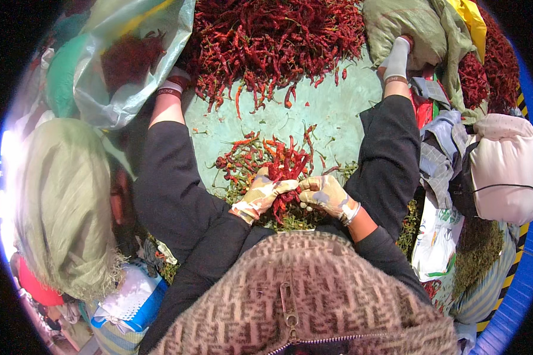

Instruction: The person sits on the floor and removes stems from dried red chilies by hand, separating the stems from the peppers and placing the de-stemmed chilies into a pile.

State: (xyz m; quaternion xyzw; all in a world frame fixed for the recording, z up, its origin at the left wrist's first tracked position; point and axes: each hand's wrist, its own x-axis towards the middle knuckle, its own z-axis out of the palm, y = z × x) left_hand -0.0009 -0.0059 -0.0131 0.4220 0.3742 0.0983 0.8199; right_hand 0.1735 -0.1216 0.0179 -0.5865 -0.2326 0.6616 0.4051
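My left hand, in a camouflage-patterned glove, grips a bunch of dried red chilli peppers in front of my body. Close against the bunch's right side is my right hand, in a matching glove, fingers curled inward. Whether a pepper or stem sits between those fingertips I cannot tell. Under and behind the hands lies a small heap of green stems and loose chillies, on the pale green floor between my outstretched legs.
A large pile of red chillies spreads between my feet. At the upper left stands a translucent plastic bag with chillies inside. Woven sacks rest by my right foot. A covered sack and a white plastic bag flank me.
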